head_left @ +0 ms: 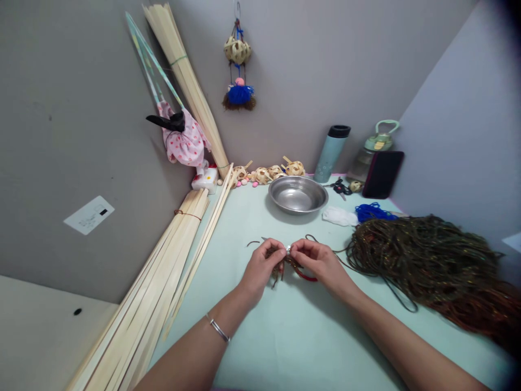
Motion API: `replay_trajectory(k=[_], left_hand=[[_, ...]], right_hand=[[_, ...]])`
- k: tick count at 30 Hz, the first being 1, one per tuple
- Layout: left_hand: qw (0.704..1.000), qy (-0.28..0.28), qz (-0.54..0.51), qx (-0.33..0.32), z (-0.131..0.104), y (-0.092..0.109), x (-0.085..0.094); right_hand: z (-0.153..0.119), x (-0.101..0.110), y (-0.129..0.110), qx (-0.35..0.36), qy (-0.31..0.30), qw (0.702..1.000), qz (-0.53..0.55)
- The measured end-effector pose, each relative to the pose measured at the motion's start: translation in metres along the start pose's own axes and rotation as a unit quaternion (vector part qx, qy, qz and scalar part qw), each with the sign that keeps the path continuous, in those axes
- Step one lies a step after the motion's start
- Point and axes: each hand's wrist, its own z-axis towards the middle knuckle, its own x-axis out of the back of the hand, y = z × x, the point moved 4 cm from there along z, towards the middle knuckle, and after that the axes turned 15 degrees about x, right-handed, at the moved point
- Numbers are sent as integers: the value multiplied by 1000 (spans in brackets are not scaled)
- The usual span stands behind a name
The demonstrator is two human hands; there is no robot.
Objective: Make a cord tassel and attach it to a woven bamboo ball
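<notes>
My left hand [262, 266] is closed in a pinch around a small bundle of brown yarn [277, 274], whose loose ends hang below the fingers. Close beside it, my right hand [317, 260] pinches at the same bundle, its fingertips nearly meeting the left ones. A small whitish bit shows between the fingertips, too small to identify. Under the right hand lies something with a red curved handle [306, 277], partly hidden. A thin dark cord runs from near the right hand to the large heap of brown yarn [423, 266].
Behind the hands stands a metal bowl [298, 194]. White yarn [340, 216], blue yarn [373, 212], black scissors [340, 187], a tumbler [331, 155], a bottle [362, 163] and a phone [382, 175] are at the right back. Wooden strips [150, 298] lie left; woven balls [264, 174] line the wall.
</notes>
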Motion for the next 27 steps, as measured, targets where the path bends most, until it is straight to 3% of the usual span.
replay_trajectory(k=[11, 21, 27], left_hand=[[995, -77, -49, -26, -4, 7, -5], [1000, -14, -25, -6, 0, 0, 0], [1000, -19, 20, -14, -1, 0, -2]], right_hand=[[0, -3, 8, -4, -19, 1000, 8], [2, 8, 3, 30, 41, 999, -22], [-2, 0, -3, 27, -14, 999, -36]])
